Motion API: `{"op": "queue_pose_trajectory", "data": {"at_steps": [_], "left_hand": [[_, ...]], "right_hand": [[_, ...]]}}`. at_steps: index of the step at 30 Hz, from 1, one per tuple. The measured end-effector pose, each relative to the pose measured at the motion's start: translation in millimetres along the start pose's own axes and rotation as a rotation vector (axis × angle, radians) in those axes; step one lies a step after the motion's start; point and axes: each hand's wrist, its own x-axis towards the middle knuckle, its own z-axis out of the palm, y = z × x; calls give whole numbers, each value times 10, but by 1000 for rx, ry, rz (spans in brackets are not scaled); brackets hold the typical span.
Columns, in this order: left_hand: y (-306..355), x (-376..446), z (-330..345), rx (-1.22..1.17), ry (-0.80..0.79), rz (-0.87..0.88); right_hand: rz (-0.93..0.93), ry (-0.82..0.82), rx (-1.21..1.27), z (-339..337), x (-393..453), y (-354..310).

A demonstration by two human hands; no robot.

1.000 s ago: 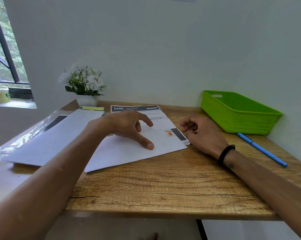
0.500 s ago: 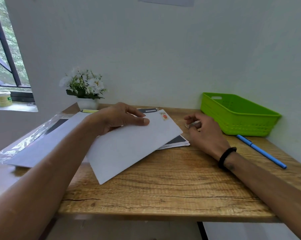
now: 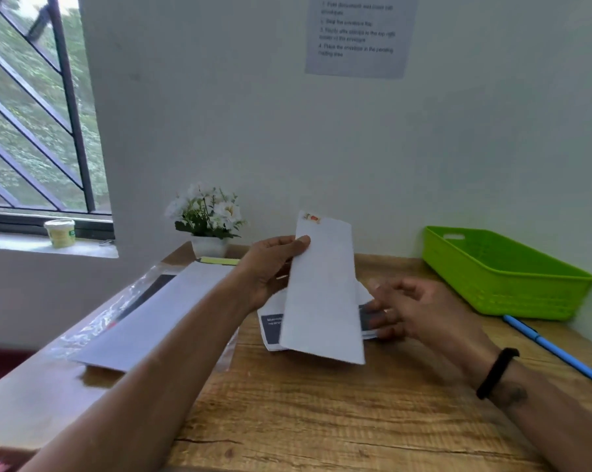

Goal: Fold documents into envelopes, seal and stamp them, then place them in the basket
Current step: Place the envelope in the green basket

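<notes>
My left hand (image 3: 270, 267) grips a white envelope (image 3: 322, 294) by its left edge and holds it upright above the desk, a small red stamp (image 3: 311, 218) at its top. Under it lies a stack of printed documents (image 3: 270, 327) with dark headers. My right hand (image 3: 414, 311) hovers just right of the envelope with its fingers loosely curled over the stack; nothing is plainly held in it. The green basket (image 3: 499, 270) stands at the back right of the desk.
A blue pen (image 3: 557, 352) lies in front of the basket. A pile of white envelopes (image 3: 151, 318) on a clear plastic sleeve sits at the left. A flower pot (image 3: 207, 245) stands at the back; an instruction sheet (image 3: 359, 35) hangs on the wall.
My left hand lifted the envelope off the documents and turned it from flat to upright. My right hand moved down toward the document stack. The camera tilted up.
</notes>
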Motion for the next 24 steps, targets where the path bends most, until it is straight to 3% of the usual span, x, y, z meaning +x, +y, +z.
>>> {"op": "queue_pose_trajectory", "data": {"at_steps": [5,11,14,19,24], "left_hand": [[-41,8,52,-78,-23,30],[-41,-91,89,40,-164,76],[-87,-125,160,275,-165,127],[-351,-85,186,1009,-126,442],[-504,-72,228,1262,-239,613]], "right_hand": [[123,-63,166,22,-92,-7],[146,64,254,-233,-121,-198],[131,139,265,-508,-109,-360],[125,280,197,-1159,14,-599],[122,441,178,-1742,114,-687]]}}
